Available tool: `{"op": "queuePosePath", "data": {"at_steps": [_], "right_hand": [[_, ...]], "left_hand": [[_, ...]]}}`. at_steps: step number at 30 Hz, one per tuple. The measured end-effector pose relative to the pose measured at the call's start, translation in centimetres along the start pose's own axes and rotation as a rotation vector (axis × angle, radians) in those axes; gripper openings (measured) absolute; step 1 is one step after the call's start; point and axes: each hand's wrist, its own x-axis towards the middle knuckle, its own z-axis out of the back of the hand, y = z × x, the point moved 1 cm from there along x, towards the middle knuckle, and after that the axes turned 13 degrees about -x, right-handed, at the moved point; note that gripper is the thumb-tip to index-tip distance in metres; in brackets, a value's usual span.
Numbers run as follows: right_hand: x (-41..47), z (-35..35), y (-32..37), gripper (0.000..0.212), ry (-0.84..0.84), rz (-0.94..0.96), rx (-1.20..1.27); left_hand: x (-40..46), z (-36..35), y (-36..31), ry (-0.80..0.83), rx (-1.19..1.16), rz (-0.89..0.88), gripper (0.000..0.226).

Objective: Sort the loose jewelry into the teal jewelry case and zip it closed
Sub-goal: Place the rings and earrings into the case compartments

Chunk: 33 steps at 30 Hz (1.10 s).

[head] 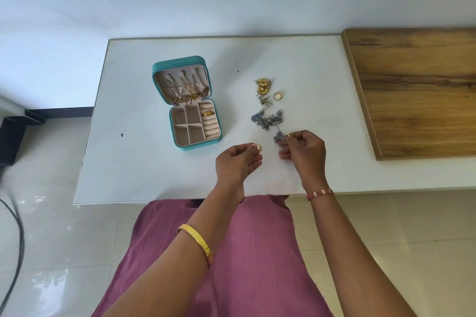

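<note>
Between the fingertips of the left hand [238, 162], one gold ring [258, 148]; right hand [305, 152] pinches another ring [286, 136], open teal case [192, 107] beyond-left, unlabelled.

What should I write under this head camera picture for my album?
Left hand and right hand each pinch a gold ring beside the open teal case.

A gold bangle [197, 239] circles the left forearm. A red-and-white beaded bracelet [319, 193] sits at the right wrist. The person wears a mauve ribbed garment [231, 252]; both arms are bare.
</note>
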Motion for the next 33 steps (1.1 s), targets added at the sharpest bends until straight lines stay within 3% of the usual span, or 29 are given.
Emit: {"op": "queuePosePath", "data": {"at_steps": [5, 11, 16, 25, 33], "right_hand": [[-0.1, 0.4, -0.2, 0.023, 0.010, -0.051, 0.046], [-0.7, 0.3, 0.2, 0.026, 0.211, -0.055, 0.133], [-1.1, 0.4, 0.2, 0.023, 0.326, 0.009, 0.121], [-1.6, 0.7, 0.9, 0.023, 0.371, 0.096, 0.103], [-1.3, 0.8, 1.0, 0.024, 0.303, 0.150, -0.029]], "left_hand": [[0.1, -0.2, 0.4, 0.025, 0.007, 0.017, 0.003], [0.6, -1.2, 0.4, 0.088, 0.095, 0.100, 0.002], [1.5, -2.2, -0.5, 0.209, 0.016, 0.216, 0.011], [1.8, -2.1, -1.4, 0.288, -0.027, 0.355, 0.016], [1.9, -1.9, -1.7, 0.216, -0.026, 0.315, 0.015]]}}
